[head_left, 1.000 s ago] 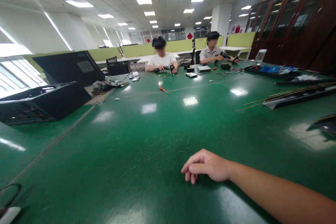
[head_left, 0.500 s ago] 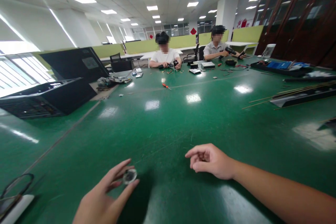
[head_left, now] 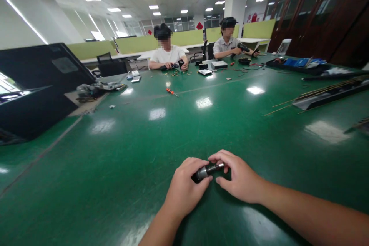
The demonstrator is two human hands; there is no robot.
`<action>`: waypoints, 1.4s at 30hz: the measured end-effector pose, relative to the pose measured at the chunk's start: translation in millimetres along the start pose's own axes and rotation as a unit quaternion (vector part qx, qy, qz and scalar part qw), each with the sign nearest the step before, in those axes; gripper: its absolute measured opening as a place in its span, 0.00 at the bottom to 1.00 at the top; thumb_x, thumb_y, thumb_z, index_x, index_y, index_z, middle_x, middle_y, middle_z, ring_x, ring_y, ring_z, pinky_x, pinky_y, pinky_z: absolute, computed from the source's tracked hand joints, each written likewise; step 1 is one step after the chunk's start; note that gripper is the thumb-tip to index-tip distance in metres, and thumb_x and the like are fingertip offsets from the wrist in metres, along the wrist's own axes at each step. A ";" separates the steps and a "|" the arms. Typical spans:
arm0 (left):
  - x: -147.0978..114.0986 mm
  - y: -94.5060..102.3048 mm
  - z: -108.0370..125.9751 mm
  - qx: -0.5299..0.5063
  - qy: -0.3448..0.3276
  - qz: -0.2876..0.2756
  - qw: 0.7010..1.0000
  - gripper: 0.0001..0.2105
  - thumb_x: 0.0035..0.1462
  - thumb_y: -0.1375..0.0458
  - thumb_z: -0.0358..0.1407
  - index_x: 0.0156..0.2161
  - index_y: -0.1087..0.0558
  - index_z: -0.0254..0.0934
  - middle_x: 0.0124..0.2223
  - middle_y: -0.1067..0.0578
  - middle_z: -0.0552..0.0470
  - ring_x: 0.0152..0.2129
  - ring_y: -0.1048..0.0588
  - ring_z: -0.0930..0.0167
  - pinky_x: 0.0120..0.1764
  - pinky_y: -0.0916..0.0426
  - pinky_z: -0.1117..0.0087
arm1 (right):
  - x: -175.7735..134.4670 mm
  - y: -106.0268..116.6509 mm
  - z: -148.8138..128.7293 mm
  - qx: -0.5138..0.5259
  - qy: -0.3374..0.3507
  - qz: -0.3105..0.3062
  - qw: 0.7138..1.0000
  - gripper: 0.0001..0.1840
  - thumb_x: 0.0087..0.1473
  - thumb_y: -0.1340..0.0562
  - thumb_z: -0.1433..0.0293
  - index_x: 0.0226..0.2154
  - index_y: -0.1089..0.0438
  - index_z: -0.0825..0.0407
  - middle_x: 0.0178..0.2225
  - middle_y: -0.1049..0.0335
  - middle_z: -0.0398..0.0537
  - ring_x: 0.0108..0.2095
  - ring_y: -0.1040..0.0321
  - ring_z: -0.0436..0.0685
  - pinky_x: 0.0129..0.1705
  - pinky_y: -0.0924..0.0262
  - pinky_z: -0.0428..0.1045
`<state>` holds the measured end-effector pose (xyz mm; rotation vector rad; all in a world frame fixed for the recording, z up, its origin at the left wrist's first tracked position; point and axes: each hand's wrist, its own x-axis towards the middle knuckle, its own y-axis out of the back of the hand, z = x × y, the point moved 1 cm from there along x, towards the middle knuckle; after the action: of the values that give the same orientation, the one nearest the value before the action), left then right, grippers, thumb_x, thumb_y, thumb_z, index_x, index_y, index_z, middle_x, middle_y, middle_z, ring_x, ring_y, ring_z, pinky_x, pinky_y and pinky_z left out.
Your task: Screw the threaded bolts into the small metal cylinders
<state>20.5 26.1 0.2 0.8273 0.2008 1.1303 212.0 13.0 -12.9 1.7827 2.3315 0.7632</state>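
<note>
While the left hand (head_left: 185, 183) grips a black-and-silver tool (head_left: 203, 173), the right hand (head_left: 242, 179) curves its fingers half-open about the tip (head_left: 220, 165), contact unclear.

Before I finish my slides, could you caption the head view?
Left grip around a dark, metal-tipped cylindrical tool, right grip open beside its tip, at a green table.

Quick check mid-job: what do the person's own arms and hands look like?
The bare, ungloved human left grip and bare, ungloved right grip show no markings. The bare left forearm and bare right forearm are rounded and tapering, with no sleeve, watch, bracelet or cable in view. Some fingers are partly hidden, so rings can't be ruled out.
</note>
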 end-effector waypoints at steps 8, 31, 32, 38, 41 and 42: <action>-3.1 0.6 -2.0 -0.022 0.038 0.055 0.997 0.18 0.47 0.34 0.24 0.44 0.27 0.43 0.39 0.22 0.54 0.36 0.24 0.68 0.41 0.30 0.68 | 1.4 2.5 -4.3 0.002 -0.042 -0.023 0.999 0.16 0.49 0.35 0.77 0.42 0.26 0.48 0.37 0.27 0.44 0.36 0.32 0.54 0.36 0.39 0.48; -4.8 -0.4 4.1 -0.010 -0.002 0.021 1.000 0.12 0.50 0.36 0.26 0.40 0.25 0.42 0.39 0.21 0.53 0.36 0.22 0.67 0.41 0.30 0.66 | 0.8 5.8 -7.9 0.006 -0.017 -0.030 0.999 0.07 0.50 0.35 0.76 0.34 0.27 0.50 0.33 0.29 0.43 0.35 0.32 0.53 0.37 0.41 0.48; -4.7 -0.3 4.2 -0.009 -0.003 0.023 1.000 0.12 0.50 0.36 0.26 0.40 0.25 0.42 0.38 0.21 0.53 0.36 0.22 0.67 0.41 0.31 0.66 | 0.6 5.7 -7.9 0.005 -0.017 -0.030 0.999 0.07 0.50 0.35 0.77 0.33 0.27 0.51 0.33 0.29 0.43 0.34 0.33 0.53 0.37 0.41 0.47; -4.4 0.3 4.3 -0.004 -0.005 0.023 1.000 0.12 0.50 0.36 0.26 0.39 0.25 0.42 0.38 0.21 0.54 0.35 0.22 0.67 0.40 0.31 0.66 | 1.0 6.2 -6.5 -0.001 -0.014 -0.034 0.999 0.07 0.49 0.35 0.77 0.33 0.28 0.51 0.33 0.30 0.43 0.34 0.33 0.53 0.36 0.42 0.48; -4.0 0.7 4.6 -0.001 -0.001 0.018 1.000 0.12 0.50 0.35 0.27 0.39 0.25 0.42 0.38 0.21 0.54 0.35 0.22 0.67 0.39 0.32 0.67 | 1.5 6.0 -6.1 -0.002 -0.015 -0.034 0.999 0.07 0.49 0.35 0.77 0.33 0.28 0.50 0.33 0.30 0.42 0.34 0.33 0.53 0.36 0.42 0.47; -4.0 0.9 4.9 -0.001 0.001 0.018 1.000 0.12 0.49 0.35 0.26 0.39 0.25 0.42 0.37 0.21 0.54 0.35 0.22 0.67 0.39 0.32 0.67 | 1.5 5.9 -6.1 -0.002 -0.016 -0.034 0.999 0.07 0.49 0.35 0.77 0.33 0.28 0.50 0.33 0.30 0.42 0.34 0.33 0.53 0.36 0.42 0.47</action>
<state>20.7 20.5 3.2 0.8315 0.1871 1.1648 214.4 13.6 -4.6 1.6901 2.3550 0.7238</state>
